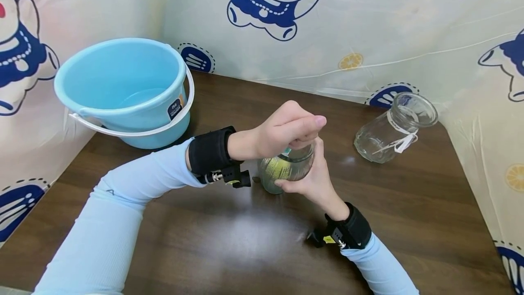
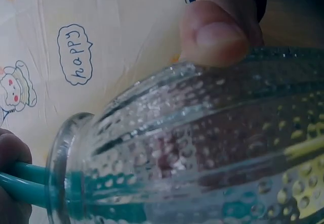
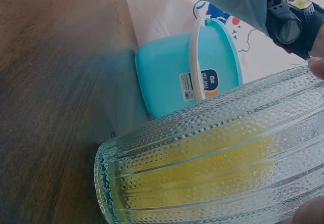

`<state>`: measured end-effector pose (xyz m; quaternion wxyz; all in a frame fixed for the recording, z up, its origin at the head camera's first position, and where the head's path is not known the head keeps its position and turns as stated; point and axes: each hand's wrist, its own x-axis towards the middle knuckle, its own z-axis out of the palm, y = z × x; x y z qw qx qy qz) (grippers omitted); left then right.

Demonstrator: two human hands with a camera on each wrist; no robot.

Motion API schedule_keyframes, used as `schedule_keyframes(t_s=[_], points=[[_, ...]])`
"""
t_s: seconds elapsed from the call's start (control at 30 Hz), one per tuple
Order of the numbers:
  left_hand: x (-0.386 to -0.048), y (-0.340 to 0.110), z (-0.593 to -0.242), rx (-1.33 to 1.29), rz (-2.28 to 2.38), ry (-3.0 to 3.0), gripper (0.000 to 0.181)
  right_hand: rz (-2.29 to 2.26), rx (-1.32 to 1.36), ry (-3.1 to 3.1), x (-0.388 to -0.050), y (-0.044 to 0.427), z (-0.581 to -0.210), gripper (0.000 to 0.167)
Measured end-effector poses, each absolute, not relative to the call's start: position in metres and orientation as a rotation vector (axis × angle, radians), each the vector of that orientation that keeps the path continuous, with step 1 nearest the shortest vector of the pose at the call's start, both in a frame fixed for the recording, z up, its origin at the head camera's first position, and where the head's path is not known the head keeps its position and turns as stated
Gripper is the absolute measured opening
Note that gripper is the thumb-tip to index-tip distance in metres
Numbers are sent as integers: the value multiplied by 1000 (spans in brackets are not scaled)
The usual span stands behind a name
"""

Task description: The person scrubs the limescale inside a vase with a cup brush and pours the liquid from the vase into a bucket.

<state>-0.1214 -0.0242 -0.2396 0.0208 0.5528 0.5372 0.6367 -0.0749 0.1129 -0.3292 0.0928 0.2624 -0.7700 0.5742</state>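
Observation:
A ribbed, dimpled clear glass vase [image 1: 268, 185] stands slightly tilted near the middle of the table; I cannot tell if its base fully touches the wood. My right hand [image 1: 313, 179] grips its side near the top, thumb in front. Inside it sits a bottle brush with a yellow head [image 3: 197, 173] and a teal handle [image 2: 23, 186]. That handle sticks out of the vase's mouth, and my left hand [image 1: 286, 129] holds its end from above with curled fingers. In the head view the left hand hides most of the handle.
A light blue bucket [image 1: 163, 138] with a white handle stands at the back left. At the back right a second glass jar [image 1: 374, 138] with a white bow leans tilted on the brown table [image 1: 229, 240]. Printed cloth [image 1: 389, 22] hangs behind and on both sides.

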Motion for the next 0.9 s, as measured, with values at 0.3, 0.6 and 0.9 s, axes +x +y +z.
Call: schedule_keyframes(t_s=[0.3,0.6,0.9], points=[[-117,-27,-234,1708,1996,1649,40,1749,807,-2260,-80,118,-344,95],[-114,-22,-196,1869,2017,1537,40,1728,819,-2274,-75,113,-327,94],[-141,-17,-187,2021,1957,1557,48,1711,754,-2299,-74,111,-325,102]])
